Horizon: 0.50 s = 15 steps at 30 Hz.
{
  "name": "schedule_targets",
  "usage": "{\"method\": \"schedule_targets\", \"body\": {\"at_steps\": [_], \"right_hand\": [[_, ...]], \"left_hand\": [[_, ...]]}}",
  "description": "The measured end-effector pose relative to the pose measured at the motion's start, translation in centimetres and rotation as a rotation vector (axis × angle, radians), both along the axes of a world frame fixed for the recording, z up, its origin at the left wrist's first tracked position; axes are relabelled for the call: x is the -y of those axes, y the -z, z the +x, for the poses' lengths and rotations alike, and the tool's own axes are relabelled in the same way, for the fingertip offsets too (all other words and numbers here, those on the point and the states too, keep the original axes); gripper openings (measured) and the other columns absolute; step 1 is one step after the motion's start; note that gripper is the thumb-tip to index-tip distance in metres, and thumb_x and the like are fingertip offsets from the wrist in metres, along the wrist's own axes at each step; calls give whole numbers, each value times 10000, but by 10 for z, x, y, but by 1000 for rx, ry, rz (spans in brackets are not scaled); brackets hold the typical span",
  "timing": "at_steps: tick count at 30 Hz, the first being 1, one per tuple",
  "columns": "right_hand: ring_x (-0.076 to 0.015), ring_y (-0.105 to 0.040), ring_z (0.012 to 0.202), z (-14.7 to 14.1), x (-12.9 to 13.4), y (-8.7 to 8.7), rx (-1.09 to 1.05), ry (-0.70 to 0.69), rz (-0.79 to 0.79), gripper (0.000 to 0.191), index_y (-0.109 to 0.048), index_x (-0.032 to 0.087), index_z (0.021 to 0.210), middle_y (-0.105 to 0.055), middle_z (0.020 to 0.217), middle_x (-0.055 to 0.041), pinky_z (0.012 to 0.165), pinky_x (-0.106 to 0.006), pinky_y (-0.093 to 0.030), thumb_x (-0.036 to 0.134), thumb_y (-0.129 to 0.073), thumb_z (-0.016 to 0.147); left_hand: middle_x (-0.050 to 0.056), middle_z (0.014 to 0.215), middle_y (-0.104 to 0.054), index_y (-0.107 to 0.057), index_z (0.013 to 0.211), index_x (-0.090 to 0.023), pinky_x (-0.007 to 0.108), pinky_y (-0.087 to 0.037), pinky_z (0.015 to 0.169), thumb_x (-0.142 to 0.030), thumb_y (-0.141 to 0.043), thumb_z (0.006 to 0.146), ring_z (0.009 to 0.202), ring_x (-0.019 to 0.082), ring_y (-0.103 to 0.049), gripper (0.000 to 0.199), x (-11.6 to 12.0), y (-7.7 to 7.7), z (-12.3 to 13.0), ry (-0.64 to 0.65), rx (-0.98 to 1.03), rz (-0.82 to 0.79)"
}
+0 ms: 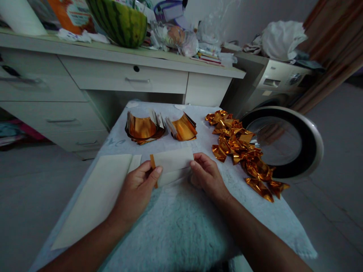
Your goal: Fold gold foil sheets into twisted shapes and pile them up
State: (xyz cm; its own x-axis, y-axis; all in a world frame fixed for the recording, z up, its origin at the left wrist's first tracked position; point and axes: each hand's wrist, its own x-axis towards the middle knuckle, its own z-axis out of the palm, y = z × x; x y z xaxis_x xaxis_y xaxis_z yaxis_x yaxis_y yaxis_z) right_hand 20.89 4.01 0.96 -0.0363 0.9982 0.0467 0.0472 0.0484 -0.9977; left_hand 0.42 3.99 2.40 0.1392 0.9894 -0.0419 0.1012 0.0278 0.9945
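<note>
Between my two hands is a folded sheet of paper (172, 160), pale on the side facing me, with a narrow gold strip along its left edge. My left hand (140, 185) pinches that gold edge between thumb and fingers. The right end is gripped by my right hand (207, 174), thumb on top. Just beyond the hands sit two curved stacks of gold paper, a larger one (141, 127) on the left and a smaller one (184, 127) on the right. A pile of folded shiny gold pieces (241, 143) lies to the right.
A long pale sheet (96, 196) lies at the left of the cloth-covered table (181, 226). Behind stands a white desk (159, 73) bearing a cut watermelon (121, 24) and clutter. A washing machine's open round door (283, 141) borders the table's right side.
</note>
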Motion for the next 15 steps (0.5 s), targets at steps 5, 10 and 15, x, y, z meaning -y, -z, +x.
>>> {"method": "schedule_targets", "body": {"at_steps": [5,10,15], "right_hand": [[-99,-464,550,-1,-4,5,-42,68,-30,273,-519,223,913,-533,679,54,500,-217,-340,430,-667,814],[-114,-488,528,0,-4,6,181,137,5,248,-462,239,1002,-558,656,73,505,-228,-360,307,-623,825],[-122,-508,584,1,-3,7,463,146,83,33,-575,216,806,-550,660,33,545,-244,-374,231,-588,832]], "left_hand": [[-24,929,-634,-401,1277,-279,261,-501,682,-318,-588,884,793,155,-640,437,-2,8,4,-64,61,6],[-47,827,-605,-412,1191,-277,265,-481,630,-270,-516,895,692,151,-624,314,-1,12,0,-19,-173,51],[11,796,-616,-561,869,-222,316,-451,664,-220,-462,882,744,196,-619,100,-3,10,-2,111,-592,244]]}}
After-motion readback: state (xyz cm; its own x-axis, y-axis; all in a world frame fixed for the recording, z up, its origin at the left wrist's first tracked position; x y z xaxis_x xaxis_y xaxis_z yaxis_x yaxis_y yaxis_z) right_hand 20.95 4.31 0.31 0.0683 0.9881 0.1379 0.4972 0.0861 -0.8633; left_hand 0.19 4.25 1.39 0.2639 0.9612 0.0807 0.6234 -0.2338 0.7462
